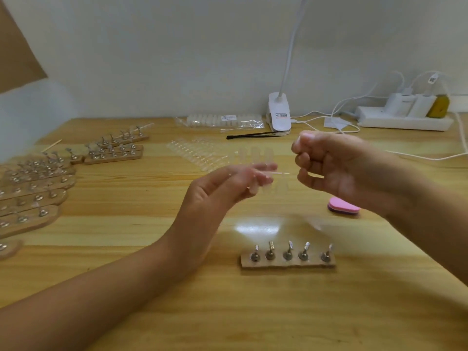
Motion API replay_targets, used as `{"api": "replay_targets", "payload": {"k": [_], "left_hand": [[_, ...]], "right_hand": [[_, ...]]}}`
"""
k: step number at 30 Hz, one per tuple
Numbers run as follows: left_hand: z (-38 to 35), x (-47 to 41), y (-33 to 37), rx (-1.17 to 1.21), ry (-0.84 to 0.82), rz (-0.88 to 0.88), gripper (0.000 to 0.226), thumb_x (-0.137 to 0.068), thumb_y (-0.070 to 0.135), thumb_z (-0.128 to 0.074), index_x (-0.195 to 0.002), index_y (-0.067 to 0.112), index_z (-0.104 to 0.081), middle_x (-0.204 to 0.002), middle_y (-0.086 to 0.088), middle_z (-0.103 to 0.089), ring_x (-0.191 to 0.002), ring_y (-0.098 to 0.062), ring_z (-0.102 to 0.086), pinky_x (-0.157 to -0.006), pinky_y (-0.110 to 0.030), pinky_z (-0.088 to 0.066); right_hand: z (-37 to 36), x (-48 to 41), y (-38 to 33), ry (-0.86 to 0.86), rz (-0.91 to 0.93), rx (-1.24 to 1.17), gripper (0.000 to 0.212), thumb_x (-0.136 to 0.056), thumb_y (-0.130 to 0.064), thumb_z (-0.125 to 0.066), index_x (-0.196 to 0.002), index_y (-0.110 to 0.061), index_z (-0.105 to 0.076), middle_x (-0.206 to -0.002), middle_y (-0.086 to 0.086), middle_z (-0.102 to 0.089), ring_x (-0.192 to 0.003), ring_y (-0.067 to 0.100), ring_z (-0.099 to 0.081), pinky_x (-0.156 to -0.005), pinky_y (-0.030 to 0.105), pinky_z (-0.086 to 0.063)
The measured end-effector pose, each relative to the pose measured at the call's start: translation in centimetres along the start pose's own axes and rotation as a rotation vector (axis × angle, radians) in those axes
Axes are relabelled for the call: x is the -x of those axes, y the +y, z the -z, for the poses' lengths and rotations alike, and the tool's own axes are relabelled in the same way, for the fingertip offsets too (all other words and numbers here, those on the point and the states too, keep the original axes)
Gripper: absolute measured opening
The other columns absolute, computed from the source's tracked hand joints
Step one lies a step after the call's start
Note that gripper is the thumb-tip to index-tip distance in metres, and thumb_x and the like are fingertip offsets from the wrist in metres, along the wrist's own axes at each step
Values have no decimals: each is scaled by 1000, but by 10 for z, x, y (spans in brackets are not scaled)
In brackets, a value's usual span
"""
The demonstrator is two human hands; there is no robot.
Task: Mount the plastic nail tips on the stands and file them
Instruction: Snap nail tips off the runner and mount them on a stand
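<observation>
The left hand (222,188) is raised over the table (126,249), its fingertips (263,177) pinching one end of a strip of clear nail tips (279,173). The strip runs sideways from those fingers toward the right hand (334,168), with blurred tips hanging above and below its thin bar. The right hand's fingers are curled in tight just beside the strip's free end. Whether they grip it cannot be told, as the picture is too blurred there.

Below the hands, near the front of the table, sits a stand (288,259) with five metal pegs in a row — all bare. A pink file (343,206) lies under the right wrist. Behind the hands a sheet of nail tips (197,154) lies flat, and other stands (38,188) are stacked at the far left.
</observation>
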State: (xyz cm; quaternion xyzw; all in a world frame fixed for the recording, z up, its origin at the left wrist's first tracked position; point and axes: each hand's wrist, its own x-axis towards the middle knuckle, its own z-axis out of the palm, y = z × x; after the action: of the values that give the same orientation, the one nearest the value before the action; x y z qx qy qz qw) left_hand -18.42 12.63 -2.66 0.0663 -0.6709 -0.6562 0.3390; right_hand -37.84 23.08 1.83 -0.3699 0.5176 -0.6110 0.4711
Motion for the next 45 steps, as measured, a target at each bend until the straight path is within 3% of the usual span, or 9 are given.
{"api": "replay_targets", "payload": {"k": [4,9,13,17,20,30,37,42,45], "left_hand": [[-1,-4,4,347,-101,236,23,-90,26,-54,-81,11,-69,-133,-31,-54,-125,-32,-56,-96,-30,-51],[-5,-3,4,412,-131,262,35,-96,23,-47,-70,18,-71,-112,-18,-69,-125,-31,-57,-95,-28,-51],[-7,-3,7,536,-80,333,32,-93,22,-52,-70,17,-74,-123,-26,-64,-122,-32,-59,-90,-25,-53],[-9,-3,9,698,-39,399,26,-87,20,-60,-66,14,-74,-125,-32,-60,-120,-35,-60,-85,-27,-56],[-8,-4,10,725,-39,416,22,-86,20,-63,-69,13,-74,-125,-31,-60,-119,-34,-61,-85,-28,-56],[-1,-8,8,583,-182,438,22,-90,25,-59,-77,17,-75,-130,-20,-62,-121,-28,-60,-90,-25,-53],[5,-16,-8,656,61,544,20,-80,28,-62,-68,19,-75,-103,-5,-73,-84,-15,-68,-73,-25,-55],[4,-18,-11,663,86,567,15,-77,27,-64,-72,16,-74,-90,-5,-71,-76,-16,-67,-69,-27,-56],[5,-18,-11,655,70,565,14,-76,27,-64,-73,17,-73,-88,-3,-71,-76,-15,-66,-69,-26,-56]], "right_hand": [[1,3,3,-74,6,190,10,-71,-30,-72,-78,-23,-72,-80,-8,-66,-72,3,-57,-67,18,-50],[-3,4,12,-13,47,382,16,-68,-36,-73,-80,-25,-71,-89,1,-66,-72,4,-52,-65,19,-43],[-8,6,16,47,300,598,17,-79,-33,-69,-90,-21,-67,-86,2,-68,-69,3,-58,-62,14,-46],[-9,8,19,101,619,907,13,-85,-23,-71,-95,-15,-70,-88,1,-68,-79,13,-62,-70,31,-53],[-6,9,13,90,738,1042,21,-84,-28,-69,-98,-12,-73,-91,1,-68,-80,12,-62,-68,30,-52],[-1,34,3,124,650,1075,25,-80,-37,-69,-96,-18,-72,-91,-8,-68,-86,8,-64,-77,20,-51],[19,89,38,189,643,1006,20,-79,-35,-72,-89,-18,-69,-89,-6,-67,-87,13,-65,-76,24,-49],[22,98,60,162,543,956,17,-78,-40,-72,-88,-26,-69,-91,-12,-65,-109,0,-60,-77,11,-44],[22,93,60,161,579,977,18,-79,-39,-78,-89,-28,-67,-89,-10,-65,-109,5,-61,-82,11,-43]]}}
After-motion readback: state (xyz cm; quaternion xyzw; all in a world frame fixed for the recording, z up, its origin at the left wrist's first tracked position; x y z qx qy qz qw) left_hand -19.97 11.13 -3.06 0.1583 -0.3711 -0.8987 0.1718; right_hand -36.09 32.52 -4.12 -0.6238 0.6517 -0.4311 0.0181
